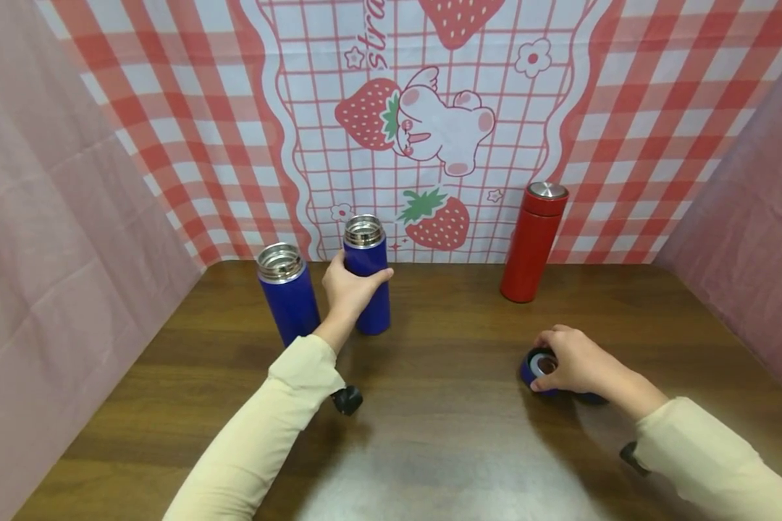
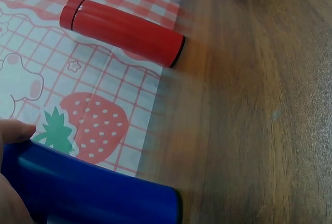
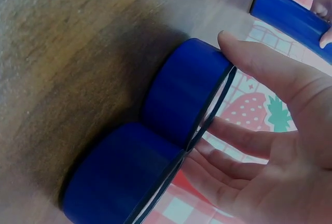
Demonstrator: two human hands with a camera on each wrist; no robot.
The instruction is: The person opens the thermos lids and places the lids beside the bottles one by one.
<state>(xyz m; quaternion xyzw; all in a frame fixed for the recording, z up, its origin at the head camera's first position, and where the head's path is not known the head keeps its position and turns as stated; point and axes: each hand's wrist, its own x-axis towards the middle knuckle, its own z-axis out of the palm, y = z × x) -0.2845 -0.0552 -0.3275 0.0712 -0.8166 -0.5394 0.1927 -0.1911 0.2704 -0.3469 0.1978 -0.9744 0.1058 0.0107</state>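
Note:
My left hand (image 1: 352, 287) grips an open blue thermos bottle (image 1: 373, 304) with a bare steel neck, standing upright on the table. A second lidless blue thermos bottle (image 1: 289, 307) stands just left of it, partly hidden by my sleeve. At the right, my right hand (image 1: 576, 362) has its thumb and fingers round the rim of a blue lid (image 3: 181, 89). That lid lies on the table with its hollow side up. Touching it is another blue lid (image 3: 119, 175), mostly hidden under my hand in the head view.
A red thermos bottle (image 1: 531, 250) with its lid on stands upright at the back right. Behind the wooden table (image 1: 430, 441) hangs a checked strawberry cloth (image 1: 221, 130). Pink cloth (image 1: 59, 217) closes off the left side, and the right side likewise.

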